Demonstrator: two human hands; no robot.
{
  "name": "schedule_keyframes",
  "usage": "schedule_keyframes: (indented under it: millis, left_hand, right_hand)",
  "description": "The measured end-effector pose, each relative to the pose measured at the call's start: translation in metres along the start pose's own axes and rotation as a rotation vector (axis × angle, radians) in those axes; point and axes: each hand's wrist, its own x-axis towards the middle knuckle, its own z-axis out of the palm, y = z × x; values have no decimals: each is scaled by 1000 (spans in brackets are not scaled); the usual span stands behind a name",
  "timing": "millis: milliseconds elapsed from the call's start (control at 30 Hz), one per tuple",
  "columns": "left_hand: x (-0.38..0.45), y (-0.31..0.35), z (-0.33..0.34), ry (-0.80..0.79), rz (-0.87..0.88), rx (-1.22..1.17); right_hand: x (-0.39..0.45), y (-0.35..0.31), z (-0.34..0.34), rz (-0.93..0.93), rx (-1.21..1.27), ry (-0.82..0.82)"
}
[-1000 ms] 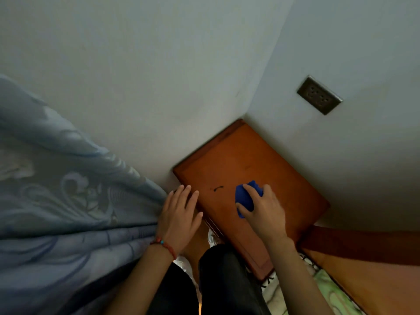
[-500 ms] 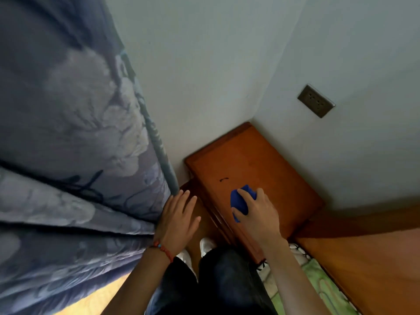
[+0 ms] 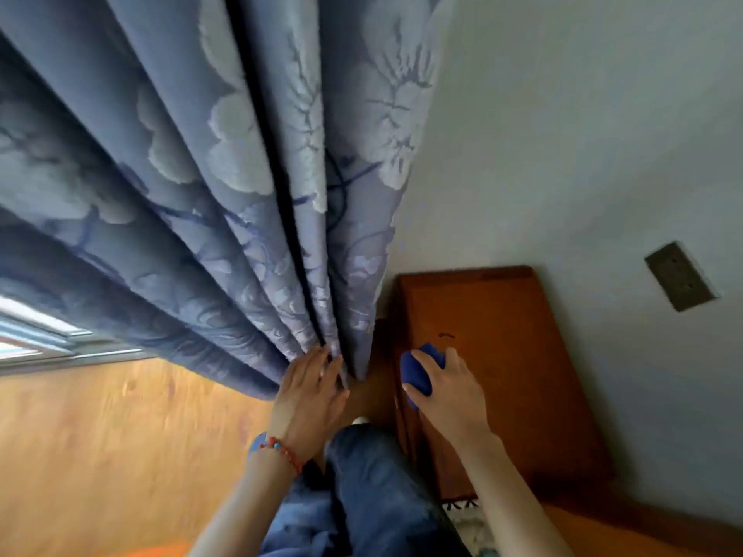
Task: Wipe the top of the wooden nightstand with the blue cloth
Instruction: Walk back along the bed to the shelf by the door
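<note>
Our right hand [image 3: 446, 391] is curled tight around the blue cloth [image 3: 418, 369] on the nightstand [image 3: 506, 347] near edge. Left hand [image 3: 309, 391], fingers spread flat, holds the curtain [image 3: 225, 186] aside. We should press flat and sweep toward the far wall.

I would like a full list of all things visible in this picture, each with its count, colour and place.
wooden nightstand: one, reddish brown, in the corner at right, against the walls
blue cloth: one, deep blue, bunched on the near left part of the nightstand top
small dark mark: one, black, on the nightstand top just beyond the cloth
curtain: one, blue-grey with pale flowers, hanging at left and centre
wall outlet: one, dark grey, on the right wall
walls: two, pale grey, meeting behind the nightstand
floor: one, light wood, lower left
bracelet: one, red beads, on the left wrist
trousers: one pair, dark blue, bottom centre
left hand: one, fingers against the curtain folds
right hand: one, closed over the cloth
</note>
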Motion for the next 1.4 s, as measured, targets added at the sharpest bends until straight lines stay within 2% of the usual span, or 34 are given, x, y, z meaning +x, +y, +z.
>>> schedule_keyframes:
  millis: [167, 300, 667, 767, 833, 1100, 1400]
  left_hand:
    - [-49, -37, -6, 90, -151, -23]
    - [-78, -80, -12, 102, -288, -3]
    - [-164, -218, -58, 177, -589, -15]
    - [-202, -253, -70, 218, -731, -10]
    - [-219, -263, -78, 234, -795, -16]
    - [-304, -289, -89, 315, -1184, -89]
    - [-320, -325, -110, 378, -1469, -152]
  right_hand:
    - [7, -57, 7, -193, -20, -80]
    - [12, -111, 15, -330, -73, -53]
    - [36, -284, 71, -527, -24, -234]
    - [39, -339, 83, -695, -69, -247]
    - [42, -362, 84, -767, -116, -217]
    - [49, -479, 106, -1053, -205, -282]
    - [85, -586, 129, -1267, -257, -340]
